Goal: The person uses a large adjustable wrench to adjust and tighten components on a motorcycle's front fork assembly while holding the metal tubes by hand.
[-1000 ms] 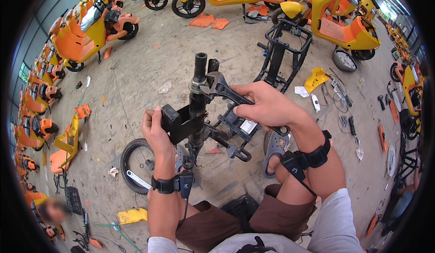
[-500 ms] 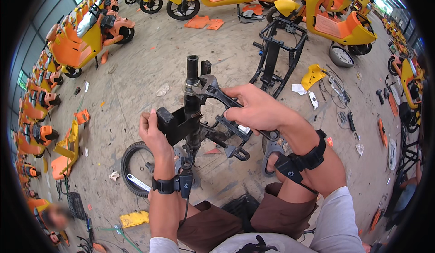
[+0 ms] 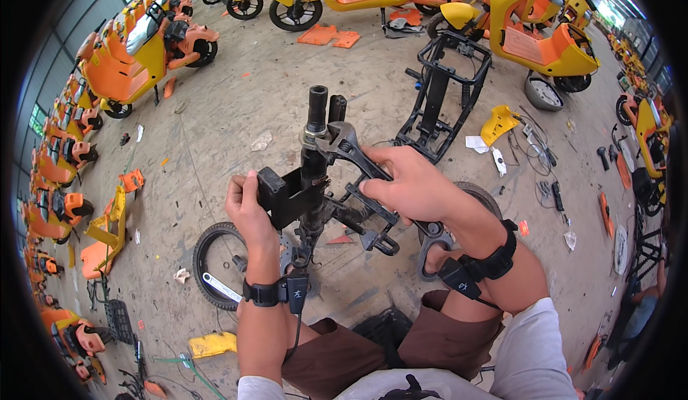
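Observation:
A black vehicle frame stands upright between my legs, its steering tube [image 3: 313, 162] topped by a metal nut. My right hand [image 3: 419, 185] is closed around the handle of an adjustable wrench [image 3: 346, 140]. The wrench's jaws sit at the nut near the top of the tube. On the other side, my left hand [image 3: 249, 210] grips the end of a black box-shaped bracket [image 3: 287, 193] that joins the tube, its fingertips against the outer face. Some of the left fingers are hidden behind the bracket.
A small wheel [image 3: 208, 256] lies by my left foot, with a silver crank arm [image 3: 221, 287] over it. Beyond stands another bare black frame [image 3: 437, 92]. Yellow panels [image 3: 499, 124] and cables litter the floor at the right; yellow-orange scooters [image 3: 143, 63] line the far floor and sides.
The view has shifted slightly, so the frame and both hands appear a little farther right. The wrench remains at the nut, and both grips look the same.

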A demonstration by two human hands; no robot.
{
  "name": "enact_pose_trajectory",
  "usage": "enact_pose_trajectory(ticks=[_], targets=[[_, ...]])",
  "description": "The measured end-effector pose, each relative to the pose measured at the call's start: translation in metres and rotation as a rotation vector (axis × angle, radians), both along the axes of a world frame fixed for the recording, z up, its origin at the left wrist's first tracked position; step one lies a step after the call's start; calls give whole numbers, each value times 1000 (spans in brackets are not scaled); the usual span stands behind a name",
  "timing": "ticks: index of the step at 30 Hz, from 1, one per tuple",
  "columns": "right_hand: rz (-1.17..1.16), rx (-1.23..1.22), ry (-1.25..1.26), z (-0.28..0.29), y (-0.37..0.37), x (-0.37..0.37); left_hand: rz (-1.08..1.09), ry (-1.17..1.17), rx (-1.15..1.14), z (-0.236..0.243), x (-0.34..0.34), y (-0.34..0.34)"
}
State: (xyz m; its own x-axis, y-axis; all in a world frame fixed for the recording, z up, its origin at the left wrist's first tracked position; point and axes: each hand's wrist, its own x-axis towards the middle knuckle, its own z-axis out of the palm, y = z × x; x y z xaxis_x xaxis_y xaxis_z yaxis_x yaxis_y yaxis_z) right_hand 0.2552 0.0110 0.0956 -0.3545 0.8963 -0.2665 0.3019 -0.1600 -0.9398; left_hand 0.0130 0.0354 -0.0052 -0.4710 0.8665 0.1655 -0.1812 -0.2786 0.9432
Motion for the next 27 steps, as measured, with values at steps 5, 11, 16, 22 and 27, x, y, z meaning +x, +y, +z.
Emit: enact_pose_trajectory(ticks=[5, 11, 16, 22, 27], targets=[[45, 31, -64, 7, 5, 6, -25, 10, 10, 0, -2, -1], [15, -22, 23, 6, 7, 7, -46, -19, 1, -3, -4, 1], [-1, -25, 21, 3, 3, 5, -45, -26, -5, 0, -1, -1], [62, -68, 84, 0, 13, 13, -31, -25, -5, 0, -2, 0], [100, -19, 35, 2, 18, 19, 29, -51, 11, 2, 6, 1]])
